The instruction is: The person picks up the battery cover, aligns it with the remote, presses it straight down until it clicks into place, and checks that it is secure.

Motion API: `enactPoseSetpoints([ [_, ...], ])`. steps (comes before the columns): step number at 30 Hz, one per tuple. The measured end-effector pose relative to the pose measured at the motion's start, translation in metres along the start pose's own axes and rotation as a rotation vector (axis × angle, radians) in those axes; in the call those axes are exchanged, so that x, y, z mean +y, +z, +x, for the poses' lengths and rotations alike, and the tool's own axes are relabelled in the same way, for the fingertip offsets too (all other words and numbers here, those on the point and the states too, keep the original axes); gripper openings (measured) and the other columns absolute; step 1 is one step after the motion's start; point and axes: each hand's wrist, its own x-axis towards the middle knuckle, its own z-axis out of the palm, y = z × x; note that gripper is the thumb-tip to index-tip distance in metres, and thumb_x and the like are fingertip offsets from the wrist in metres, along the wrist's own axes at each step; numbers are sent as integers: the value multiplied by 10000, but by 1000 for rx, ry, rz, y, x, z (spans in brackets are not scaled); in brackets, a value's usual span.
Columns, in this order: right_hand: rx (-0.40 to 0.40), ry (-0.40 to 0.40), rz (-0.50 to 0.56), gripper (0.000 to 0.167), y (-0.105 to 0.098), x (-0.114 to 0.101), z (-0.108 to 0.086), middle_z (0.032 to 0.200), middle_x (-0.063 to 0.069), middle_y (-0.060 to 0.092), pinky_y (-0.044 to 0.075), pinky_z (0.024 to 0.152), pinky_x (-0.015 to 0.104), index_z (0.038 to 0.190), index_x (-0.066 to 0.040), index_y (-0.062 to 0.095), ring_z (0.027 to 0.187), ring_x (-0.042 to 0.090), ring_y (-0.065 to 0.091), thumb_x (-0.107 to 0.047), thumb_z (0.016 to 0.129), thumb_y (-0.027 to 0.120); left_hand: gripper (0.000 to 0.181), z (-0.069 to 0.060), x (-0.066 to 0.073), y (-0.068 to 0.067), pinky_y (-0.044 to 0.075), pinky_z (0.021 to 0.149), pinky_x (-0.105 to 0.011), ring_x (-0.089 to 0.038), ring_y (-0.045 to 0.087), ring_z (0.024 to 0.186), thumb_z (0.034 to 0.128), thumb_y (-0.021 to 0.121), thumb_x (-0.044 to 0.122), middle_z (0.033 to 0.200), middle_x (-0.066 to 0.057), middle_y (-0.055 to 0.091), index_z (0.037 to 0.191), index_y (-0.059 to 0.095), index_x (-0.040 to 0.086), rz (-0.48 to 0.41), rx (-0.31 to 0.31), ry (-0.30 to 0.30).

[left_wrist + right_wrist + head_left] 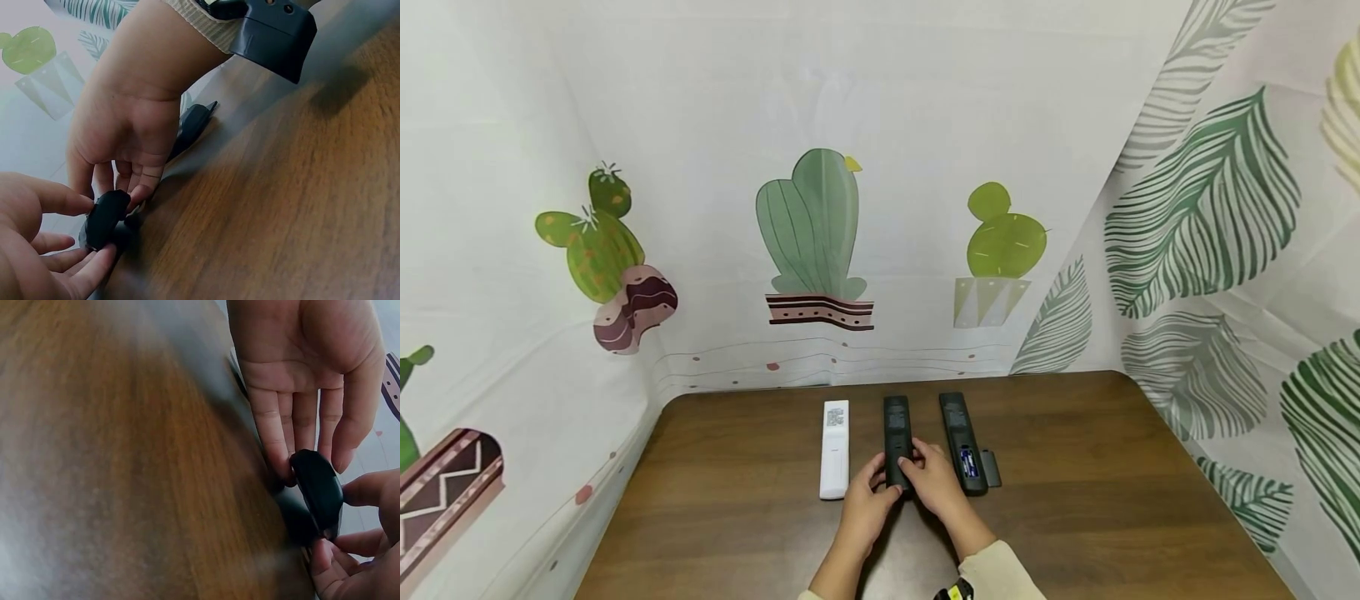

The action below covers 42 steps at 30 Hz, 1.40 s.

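Observation:
A black remote control point(897, 421) lies back side up in the middle of the table, between both hands. My left hand point(865, 507) grips its near end from the left, fingers along that edge. From the right, my right hand point(934, 479) holds it with the thumb on its back and the fingers at its side. Both wrist views show the remote's dark end point(106, 219) pinched between the hands, slightly tilted. To the right lies a second black remote point(957, 417) with its battery compartment uncovered and blue batteries point(970, 462) inside.
A white remote point(834, 454) lies left of the hands. The loose dark battery cover point(991, 468) rests beside the right-hand remote. The brown wooden table point(722, 483) ends at the back against a cactus-print cloth point(910, 167).

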Motion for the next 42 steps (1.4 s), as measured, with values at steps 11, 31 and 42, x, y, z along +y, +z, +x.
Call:
enactPoseSetpoints([
  [11, 9, -17, -62, 562, -1, -3, -1, 1135, 195, 613, 503, 802, 315, 1364, 127, 539, 942, 223, 611, -204, 929, 669, 634, -2, 3, 1, 565, 893, -272, -335, 634, 1179, 827, 698, 4, 1328, -256, 620, 1427, 506, -64, 40, 29, -11],
  [31, 23, -35, -115, 545, 0, 0, 1, 1130, 171, 605, 506, 796, 313, 1354, 103, 565, 924, 198, 609, -214, 927, 680, 578, -5, 0, 4, 580, 825, -307, -295, 675, 1071, 849, 696, 13, 1283, -269, 609, 1405, 545, -35, 109, 46, -18],
  [42, -3, -33, -128, 557, 0, 3, 0, 1174, 191, 582, 510, 807, 329, 1374, 103, 540, 951, 214, 606, -209, 932, 672, 598, -3, -8, 6, 558, 891, -287, -277, 588, 1153, 809, 703, -40, 1416, -220, 529, 1387, 552, -62, 99, 53, 49],
])
